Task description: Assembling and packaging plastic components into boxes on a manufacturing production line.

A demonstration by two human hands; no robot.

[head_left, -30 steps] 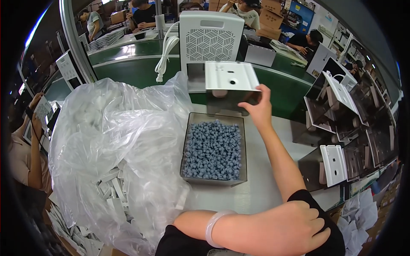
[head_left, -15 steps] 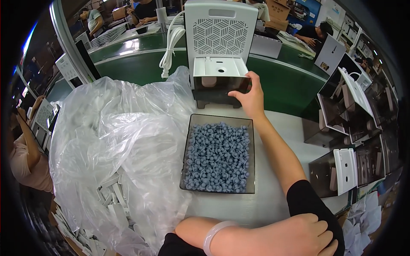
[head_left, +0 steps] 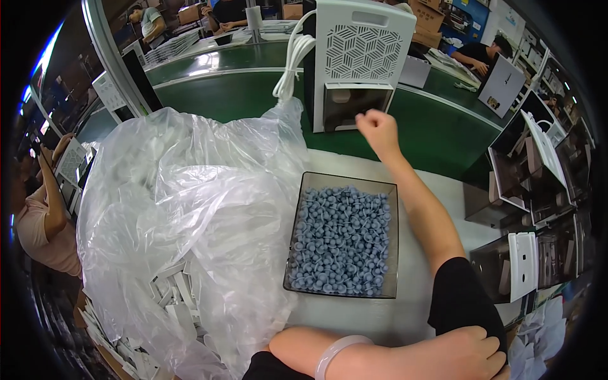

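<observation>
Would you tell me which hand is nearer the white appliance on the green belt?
Right. The right hand is beside the white appliance; the left hand lies far back.

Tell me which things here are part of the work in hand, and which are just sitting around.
In hand:
- right hand, raised in front of the white appliance with the open recess
- clear tray of grey caps just below it

Lying about:
- clear plastic bag of white parts
- coiled white cable
- green conveyor belt
- white panels on dark housings
- left hand, resting on the right arm
</observation>
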